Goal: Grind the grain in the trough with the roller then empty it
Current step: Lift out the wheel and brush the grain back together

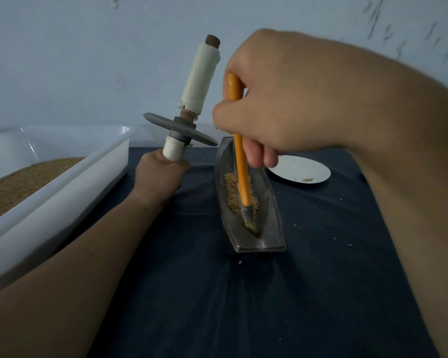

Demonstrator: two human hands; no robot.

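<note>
Left grip [161,174] is clamping round the lower cloth-wrapped handle of the roller [192,99], holding it off the counter [243,306], tilted slightly right, disc sitting midway up, left of the trough [272,218]. Roller is looking stiff and disc-heavy, so a 1-ended hold is probably getting tippy; the wraps should be giving friction. Right grip [264,107] is closing round an orange brush [240,164], wrist bending down, bristles touching the trough's near end. Grain [233,187] is lying loose mid-trough, light, easy to scatter. Trough is looking rigid, smooth, likely metal; for emptying, gripping the rims and tipping slowly is looking safest. White tray [62,182] is sitting left, white plate [300,169] right
</note>
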